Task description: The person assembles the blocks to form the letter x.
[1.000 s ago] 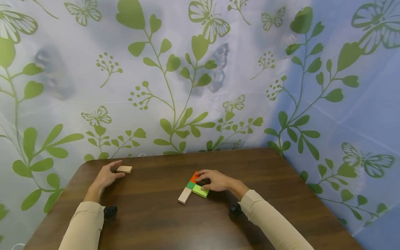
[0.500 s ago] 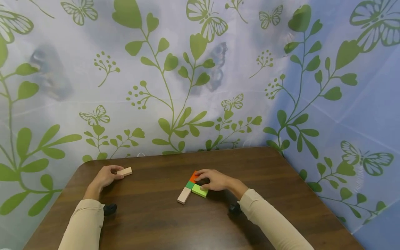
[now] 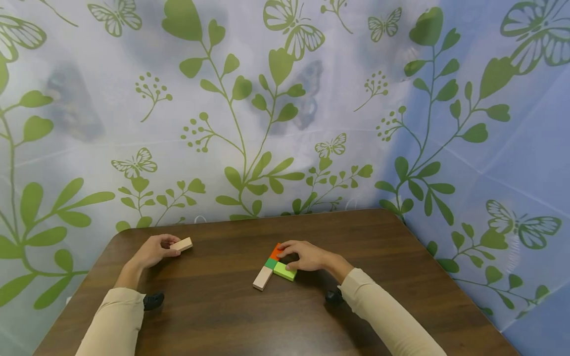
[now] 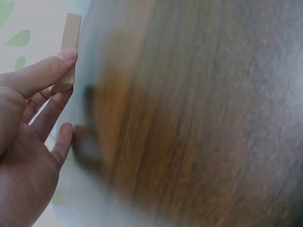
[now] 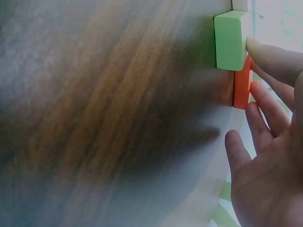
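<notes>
In the head view, my left hand [image 3: 151,251] pinches a plain wooden block [image 3: 183,244] at the table's far left. The left wrist view shows my thumb [image 4: 66,56] on one side of that block [image 4: 70,30] and fingertips under its near end. My right hand [image 3: 309,257] touches a light green block [image 3: 285,272] with its thumb, while its fingers reach an orange block [image 3: 275,250]. Between them lies a dark green block [image 3: 270,263], followed by another plain wooden block [image 3: 262,279] in line. In the right wrist view, the fingers [image 5: 265,109] are loosely bent beside the orange block [image 5: 242,87].
The brown wooden table [image 3: 222,316] has its back edge close to a hanging curtain [image 3: 249,123] printed with leaves and butterflies. Bluish curtain [image 3: 525,163] runs along the right side. Dark wrist-worn devices [image 3: 153,301] sit under both forearms.
My left hand has closed its fingers on the plain wooden block, turned it slightly and shifted it a little to the right. My right hand and the blocks by it stay in place.
</notes>
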The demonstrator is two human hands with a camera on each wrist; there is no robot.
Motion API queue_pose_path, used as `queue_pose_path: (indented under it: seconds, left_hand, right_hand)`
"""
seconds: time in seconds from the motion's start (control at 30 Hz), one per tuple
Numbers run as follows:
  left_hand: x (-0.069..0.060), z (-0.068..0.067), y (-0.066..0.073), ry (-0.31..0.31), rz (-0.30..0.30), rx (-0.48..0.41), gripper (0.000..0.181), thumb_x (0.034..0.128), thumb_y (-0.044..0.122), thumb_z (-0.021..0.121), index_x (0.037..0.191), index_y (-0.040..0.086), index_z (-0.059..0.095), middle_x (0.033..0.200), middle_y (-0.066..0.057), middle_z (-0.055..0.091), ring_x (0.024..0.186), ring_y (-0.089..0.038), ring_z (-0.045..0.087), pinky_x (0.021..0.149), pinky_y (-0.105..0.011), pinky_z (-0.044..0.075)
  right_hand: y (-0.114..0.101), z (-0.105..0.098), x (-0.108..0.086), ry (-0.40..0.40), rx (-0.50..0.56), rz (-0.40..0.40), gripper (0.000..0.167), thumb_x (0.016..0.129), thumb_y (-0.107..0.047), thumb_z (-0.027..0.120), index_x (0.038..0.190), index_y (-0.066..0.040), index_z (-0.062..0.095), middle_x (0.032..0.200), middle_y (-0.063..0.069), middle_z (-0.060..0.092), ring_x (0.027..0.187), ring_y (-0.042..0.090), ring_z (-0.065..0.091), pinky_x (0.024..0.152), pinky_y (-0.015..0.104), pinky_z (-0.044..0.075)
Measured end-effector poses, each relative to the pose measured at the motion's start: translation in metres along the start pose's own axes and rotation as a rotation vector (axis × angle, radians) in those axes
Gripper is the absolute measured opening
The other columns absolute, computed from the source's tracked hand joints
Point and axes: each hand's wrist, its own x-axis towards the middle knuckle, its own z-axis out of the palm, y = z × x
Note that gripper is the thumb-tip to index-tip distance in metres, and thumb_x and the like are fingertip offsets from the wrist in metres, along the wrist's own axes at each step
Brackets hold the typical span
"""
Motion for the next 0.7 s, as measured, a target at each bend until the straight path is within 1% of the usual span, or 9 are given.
queue_pose_path:
  seconds: [0.1,0.23,0.3,0.4,0.5,0.6,0.7]
  left_hand:
    - [0.000,-0.003,0.005,-0.023,0.025,-0.011,0.038,0.0891,0.015,0.084,0.117,-0.005,0.069,0.111,-0.019,0.068,0.101,-0.036,0.062,0.080,-0.043,0.051]
    - [0.005,-0.003,0.013,-0.058,0.053,-0.074,0.036,0.0876,0.011,0.084,0.115,-0.005,0.068,0.110,-0.019,0.068,0.096,-0.031,0.061,0.072,-0.036,0.050]
    - [0.010,0.001,0.019,-0.082,0.074,-0.105,0.035,0.0874,0.010,0.084,0.115,-0.005,0.068,0.110,-0.019,0.069,0.095,-0.030,0.061,0.072,-0.034,0.050]
    - [0.016,0.009,0.027,-0.117,0.092,-0.150,0.033,0.0873,0.008,0.084,0.115,-0.005,0.070,0.109,-0.018,0.070,0.094,-0.028,0.062,0.073,-0.031,0.051]
    - [0.020,0.015,0.034,-0.142,0.105,-0.180,0.033,0.0869,0.005,0.083,0.114,-0.007,0.070,0.107,-0.018,0.071,0.093,-0.027,0.062,0.072,-0.029,0.052]
    - [0.021,0.020,0.040,-0.158,0.114,-0.182,0.033,0.0868,0.004,0.083,0.115,-0.007,0.071,0.107,-0.018,0.071,0.093,-0.026,0.062,0.072,-0.029,0.051]
    - [0.022,0.024,0.044,-0.173,0.132,-0.158,0.034,0.0872,0.007,0.084,0.117,-0.005,0.072,0.109,-0.016,0.071,0.093,-0.025,0.060,0.074,-0.029,0.050]
  right_hand:
    - [-0.004,0.000,0.003,0.001,0.007,-0.007,0.045,0.099,-0.018,0.073,0.142,-0.009,0.064,0.158,0.006,0.043,0.147,0.033,0.035,0.116,0.053,0.032]
    - [-0.005,-0.001,0.006,0.001,0.002,-0.012,0.044,0.099,-0.020,0.072,0.142,-0.010,0.064,0.159,0.005,0.043,0.147,0.033,0.035,0.116,0.054,0.031]
    - [-0.004,-0.001,0.005,0.004,0.000,0.000,0.045,0.099,-0.021,0.073,0.142,-0.011,0.065,0.159,0.005,0.043,0.147,0.033,0.035,0.116,0.054,0.031]
    - [-0.002,-0.002,0.002,0.016,-0.001,0.016,0.044,0.099,-0.020,0.074,0.141,-0.011,0.065,0.158,0.005,0.043,0.147,0.034,0.035,0.116,0.055,0.032]
    - [-0.002,-0.002,0.001,0.013,0.003,0.016,0.043,0.099,-0.020,0.073,0.140,-0.011,0.066,0.158,0.005,0.043,0.147,0.034,0.035,0.116,0.055,0.031]
    - [-0.002,-0.002,0.001,0.004,0.007,0.020,0.043,0.099,-0.020,0.073,0.140,-0.011,0.066,0.158,0.004,0.043,0.147,0.033,0.034,0.116,0.055,0.031]
    - [-0.003,-0.002,0.001,-0.004,0.007,0.027,0.043,0.099,-0.020,0.073,0.140,-0.012,0.066,0.158,0.003,0.043,0.148,0.032,0.034,0.116,0.054,0.031]
